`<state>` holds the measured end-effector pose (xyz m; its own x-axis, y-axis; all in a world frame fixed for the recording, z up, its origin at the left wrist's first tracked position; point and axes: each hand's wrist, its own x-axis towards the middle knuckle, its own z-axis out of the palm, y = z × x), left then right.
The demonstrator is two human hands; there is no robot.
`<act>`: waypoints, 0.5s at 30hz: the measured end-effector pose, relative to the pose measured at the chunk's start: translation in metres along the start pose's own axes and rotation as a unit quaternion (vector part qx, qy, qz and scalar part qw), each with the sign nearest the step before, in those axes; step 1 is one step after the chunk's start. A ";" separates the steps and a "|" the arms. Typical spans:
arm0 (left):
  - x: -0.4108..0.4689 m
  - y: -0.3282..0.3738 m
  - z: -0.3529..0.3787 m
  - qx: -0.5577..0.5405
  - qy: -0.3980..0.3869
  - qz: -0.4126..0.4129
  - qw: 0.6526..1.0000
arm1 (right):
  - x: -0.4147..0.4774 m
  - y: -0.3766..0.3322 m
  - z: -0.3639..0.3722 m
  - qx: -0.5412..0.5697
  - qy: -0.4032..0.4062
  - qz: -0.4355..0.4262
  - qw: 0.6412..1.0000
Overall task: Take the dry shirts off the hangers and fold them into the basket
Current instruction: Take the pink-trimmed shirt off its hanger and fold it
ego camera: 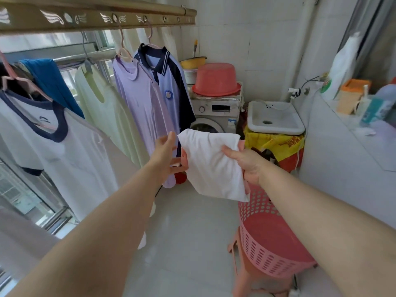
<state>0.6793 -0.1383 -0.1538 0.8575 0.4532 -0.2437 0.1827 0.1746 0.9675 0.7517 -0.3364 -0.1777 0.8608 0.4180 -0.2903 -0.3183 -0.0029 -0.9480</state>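
Note:
A folded white shirt [211, 166] hangs in the air at the centre, gripped at its right edge by my right hand [246, 161]. My left hand [166, 155] is spread open just left of the bundle, fingertips at or behind its edge. Below the shirt stands the pink perforated basket [267, 236] on a pink stool [240, 254]. On the rail [96, 18] above hang several shirts on hangers: a white one with navy trim [70, 151], a pale yellow one [100, 112], a lilac one [141, 108] and a blue polo with a navy collar [171, 91].
A washing machine [216, 116] with a red basin [216, 80] on top stands at the back. Right of it is a white sink [274, 118] over yellow bags. A tiled ledge [353, 125] with bottles runs along the right. A window lies to the left.

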 end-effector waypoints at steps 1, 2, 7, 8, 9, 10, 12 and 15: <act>0.001 -0.001 0.001 0.008 -0.019 -0.001 1.000 | 0.002 0.002 -0.001 0.005 0.001 -0.006 1.000; 0.003 -0.002 0.003 0.024 -0.027 -0.003 0.999 | 0.004 0.003 -0.002 0.010 -0.003 -0.012 1.000; 0.011 -0.007 0.001 0.050 0.016 0.016 0.999 | -0.006 -0.004 -0.002 0.021 -0.026 -0.032 0.999; 0.014 -0.008 -0.001 0.043 0.035 0.024 0.998 | -0.006 -0.005 -0.003 0.029 -0.010 -0.038 0.999; 0.016 -0.008 -0.002 0.037 0.053 0.033 0.997 | -0.007 -0.006 -0.002 0.035 0.008 -0.043 0.998; 0.018 -0.008 -0.002 0.031 0.071 0.040 0.996 | -0.006 -0.006 -0.001 0.037 0.023 -0.046 0.998; 0.021 -0.007 0.001 0.002 0.095 0.042 0.995 | -0.009 -0.008 0.003 0.038 0.032 -0.049 0.998; 0.022 -0.006 0.003 -0.088 0.085 -0.010 0.992 | -0.015 -0.015 0.001 0.071 -0.016 -0.033 0.997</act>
<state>0.6981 -0.1317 -0.1644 0.7581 0.5864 -0.2852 0.0990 0.3289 0.9392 0.7432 -0.3419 -0.1587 0.8700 0.4408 -0.2210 -0.3157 0.1536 -0.9364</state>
